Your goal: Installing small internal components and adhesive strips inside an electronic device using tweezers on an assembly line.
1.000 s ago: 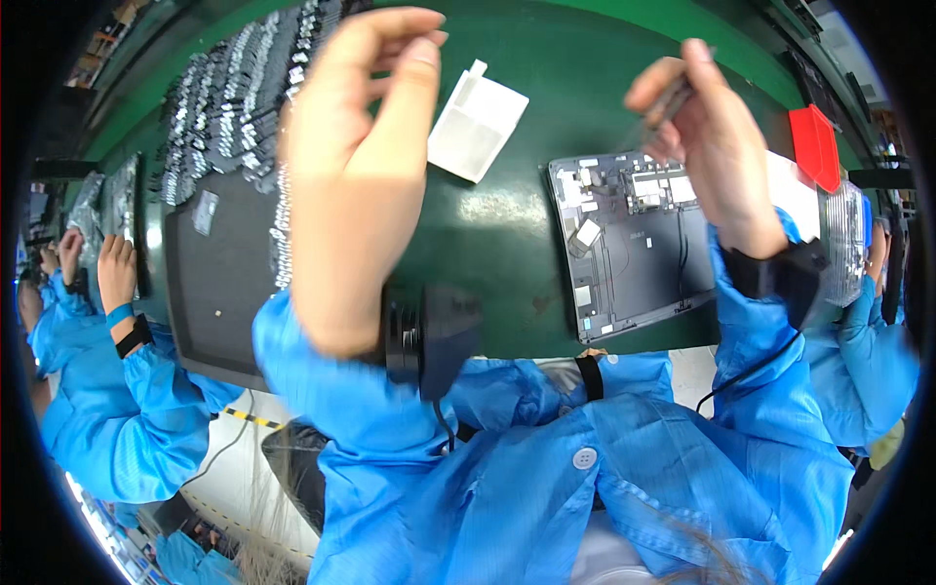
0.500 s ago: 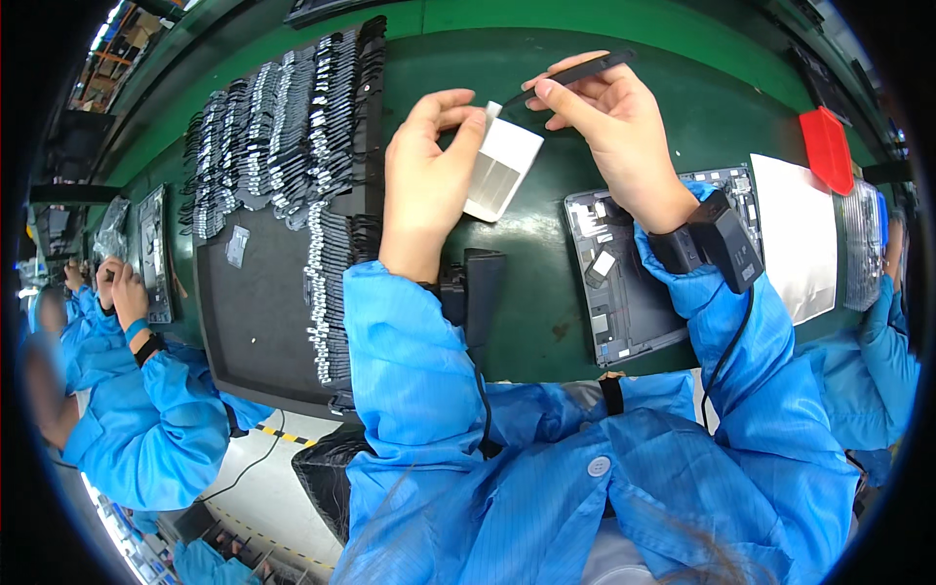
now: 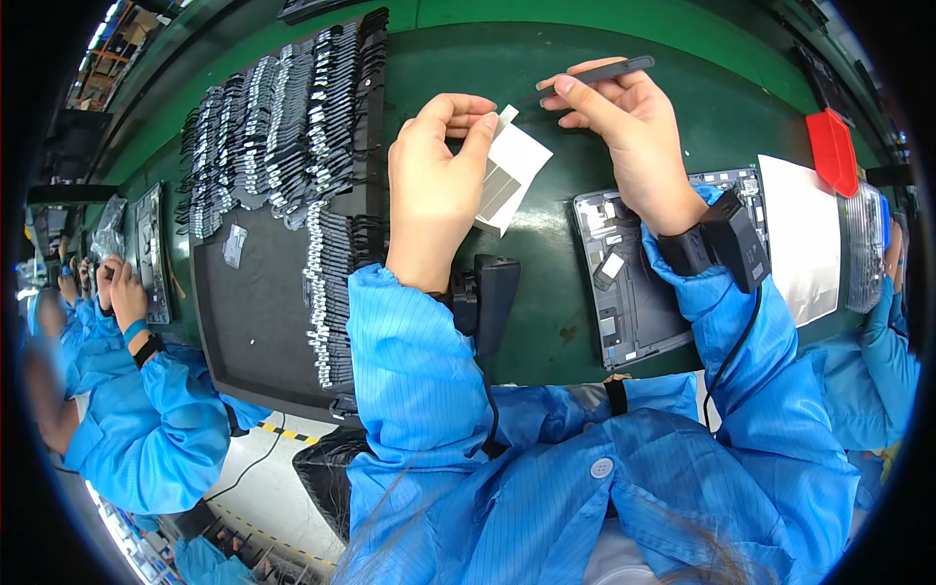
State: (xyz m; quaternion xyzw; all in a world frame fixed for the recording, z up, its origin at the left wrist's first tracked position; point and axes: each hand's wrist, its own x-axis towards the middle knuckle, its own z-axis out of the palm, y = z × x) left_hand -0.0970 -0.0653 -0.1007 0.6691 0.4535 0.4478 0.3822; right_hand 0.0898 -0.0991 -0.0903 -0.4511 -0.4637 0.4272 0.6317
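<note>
Between thumb and fingertips, my left hand [image 3: 429,190] pinches a small white backing sheet [image 3: 520,156] with greyish strips on its lower part. A pale tab [image 3: 507,116] sticks up from the sheet's top edge beside my left fingertips. My right hand [image 3: 639,141] is closed round black tweezers [image 3: 616,72], whose thin tip points left toward the tab. Whether the tip touches anything is too fine to tell. Below my right wrist lies an open dark device housing [image 3: 639,317], partly hidden by my sleeve; a small white-topped piece [image 3: 611,266] lies in it.
At left stands a black tray [image 3: 263,322] with rows of many small dark parts and one loose grey piece [image 3: 235,246]. A white sheet [image 3: 801,244], red bin [image 3: 832,154] and clear plastic trays [image 3: 863,249] are at right. Co-workers in blue sit on both sides.
The tweezers and my right hand have shifted right and slightly down, the tip drawing a little away from the tab. My left hand and the backing sheet have moved slightly right and down.
</note>
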